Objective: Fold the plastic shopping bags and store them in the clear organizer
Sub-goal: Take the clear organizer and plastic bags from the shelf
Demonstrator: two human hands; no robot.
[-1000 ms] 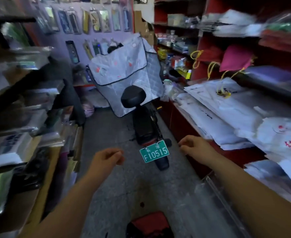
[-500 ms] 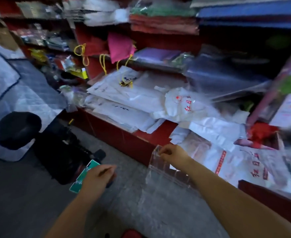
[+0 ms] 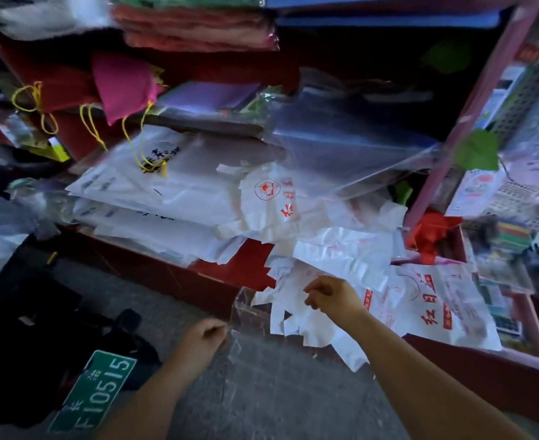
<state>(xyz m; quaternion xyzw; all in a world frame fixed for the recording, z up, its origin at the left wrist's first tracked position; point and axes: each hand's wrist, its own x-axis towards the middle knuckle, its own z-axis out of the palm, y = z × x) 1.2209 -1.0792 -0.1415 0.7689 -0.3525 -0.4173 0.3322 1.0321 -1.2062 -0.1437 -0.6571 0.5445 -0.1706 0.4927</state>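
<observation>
White plastic shopping bags (image 3: 334, 252) with red print lie in a loose heap on the red counter (image 3: 239, 268). One white bag (image 3: 293, 315) hangs over the counter's front edge, its handles dangling. My right hand (image 3: 331, 295) is at the top of this bag with curled fingers pinching it. The clear organizer (image 3: 241, 308) stands just below the counter's edge, hard to make out. My left hand (image 3: 203, 339) holds its near wall with curled fingers.
A parked scooter with a green plate (image 3: 95, 392) stands on the grey floor at lower left. Flat stacks of large white bags (image 3: 153, 198) fill the counter's left. Shelves above hold folded cloth (image 3: 195, 23) and pink pouches (image 3: 122, 84). A pink post (image 3: 471, 112) rises at right.
The view has swung right from the aisle to the counter. My right hand left the organizer's rim and moved up onto a hanging bag. My left hand came over to the organizer.
</observation>
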